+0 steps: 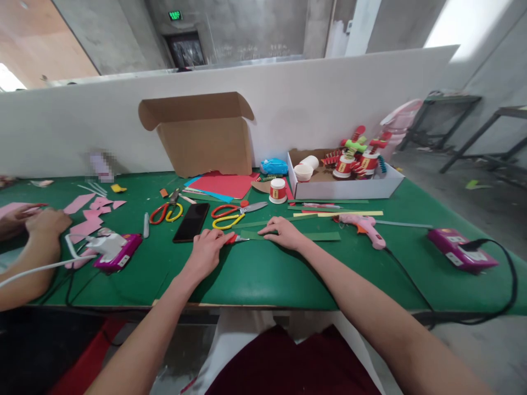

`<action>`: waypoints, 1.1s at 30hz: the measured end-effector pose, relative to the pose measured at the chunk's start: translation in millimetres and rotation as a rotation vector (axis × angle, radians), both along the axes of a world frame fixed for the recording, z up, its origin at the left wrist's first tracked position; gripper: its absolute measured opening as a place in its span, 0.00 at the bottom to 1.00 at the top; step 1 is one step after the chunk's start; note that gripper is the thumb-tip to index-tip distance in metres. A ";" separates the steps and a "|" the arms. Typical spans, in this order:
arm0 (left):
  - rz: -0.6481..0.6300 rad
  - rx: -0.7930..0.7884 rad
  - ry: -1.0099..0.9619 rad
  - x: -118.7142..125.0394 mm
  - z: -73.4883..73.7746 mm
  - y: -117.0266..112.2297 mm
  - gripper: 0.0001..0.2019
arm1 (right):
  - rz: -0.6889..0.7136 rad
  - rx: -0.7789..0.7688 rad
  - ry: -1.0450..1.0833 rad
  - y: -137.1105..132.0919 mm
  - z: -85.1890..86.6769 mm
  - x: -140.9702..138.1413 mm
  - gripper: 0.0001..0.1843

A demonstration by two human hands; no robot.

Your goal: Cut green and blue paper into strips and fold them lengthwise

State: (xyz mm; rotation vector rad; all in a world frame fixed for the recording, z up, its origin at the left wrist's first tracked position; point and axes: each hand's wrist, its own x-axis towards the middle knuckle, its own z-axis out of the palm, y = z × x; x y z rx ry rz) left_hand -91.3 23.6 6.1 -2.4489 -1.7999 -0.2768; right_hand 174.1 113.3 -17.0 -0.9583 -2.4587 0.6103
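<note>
My left hand [207, 249] is closed around a small red craft knife [233, 238], its thin metal tip pointing right at the end of a green paper strip [323, 236]. Across that strip rests my right hand [284, 233], fingers stretched out and fingertips pressing the paper to the table. Part of the strip is hidden under this hand. Just beyond lie scissors [229, 212] with red and yellow handles and a narrow green strip. To the left of the scissors is a black phone [191, 221].
A second pair of scissors [166, 211], coloured paper sheets [226, 185] and a paper cup [278, 191] sit farther back. A box [343, 190] holds cup figures. Right are a pink glue gun [366, 228] and purple power strip [461, 251]. At left, a co-worker's hands [47, 224] are near pink paper.
</note>
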 end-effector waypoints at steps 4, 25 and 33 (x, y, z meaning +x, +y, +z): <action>0.004 -0.025 -0.008 0.8 -0.3 1.0 0.25 | -0.029 -0.009 0.004 0.0 -1.0 -2.0 0.11; -0.005 -0.091 -0.011 -2.8 0.6 3.9 0.25 | -0.042 -0.012 -0.006 -0.6 -1.5 -2.9 0.11; -0.022 -0.095 -0.028 -0.8 -0.2 4.2 0.25 | -0.041 -0.018 -0.014 -1.5 0.1 -2.8 0.11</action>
